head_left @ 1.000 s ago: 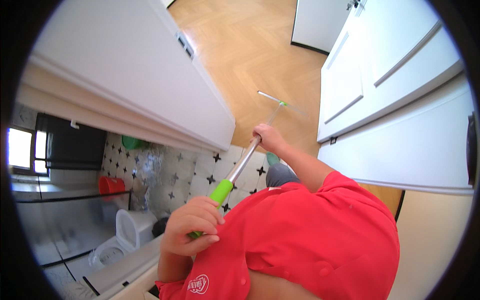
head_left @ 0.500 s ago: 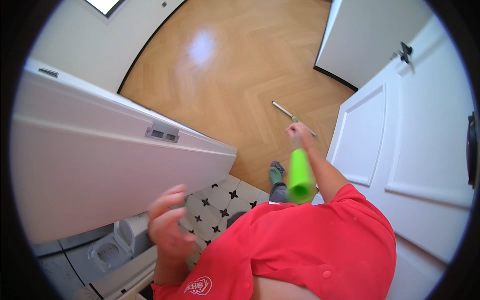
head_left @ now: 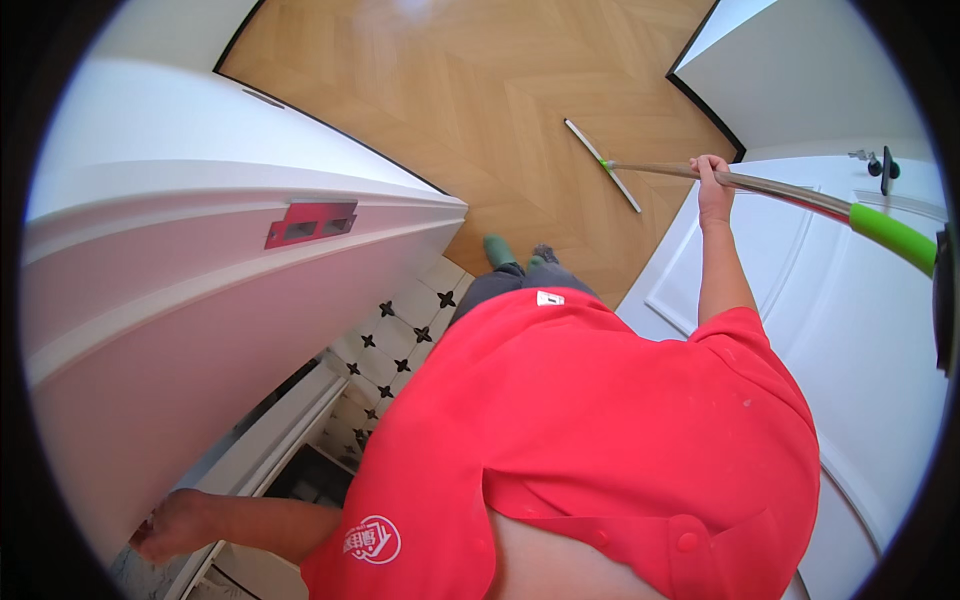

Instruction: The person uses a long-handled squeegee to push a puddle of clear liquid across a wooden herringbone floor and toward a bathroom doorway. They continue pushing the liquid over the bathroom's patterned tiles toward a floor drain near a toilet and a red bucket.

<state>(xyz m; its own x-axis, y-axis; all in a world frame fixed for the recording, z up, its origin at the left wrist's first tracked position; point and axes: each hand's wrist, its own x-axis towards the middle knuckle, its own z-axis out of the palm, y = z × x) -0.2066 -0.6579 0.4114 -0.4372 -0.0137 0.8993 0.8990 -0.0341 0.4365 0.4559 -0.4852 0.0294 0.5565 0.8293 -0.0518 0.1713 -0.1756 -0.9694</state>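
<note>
A long-handled floor squeegee runs from the wood floor up past my right side. Its thin white-edged head [head_left: 625, 190] lies on the floorboards, and its metal pole [head_left: 785, 187] ends in a bright green grip [head_left: 893, 238]. My right hand [head_left: 712, 185] is closed around the pole, well below that grip, with the arm stretched forward. Far out at the lower left, my left hand [head_left: 175, 525] is at the bottom of the white door [head_left: 180, 350]. Its fingers are dim and partly hidden there, so whether they grip the door is unclear.
Herringbone wood floor [head_left: 480, 90] meets patterned tile [head_left: 400, 335] at the doorway. Another white door [head_left: 790, 290], with a dark handle and keys, stands at the right. A grey-white wall corner [head_left: 800, 90] juts in beyond it. My socked feet [head_left: 497, 250] are at the threshold.
My left hand has swung back and down to the lower left. My right hand has moved right, and the squeegee's green grip has tipped out to the right. My body has stepped forward.
</note>
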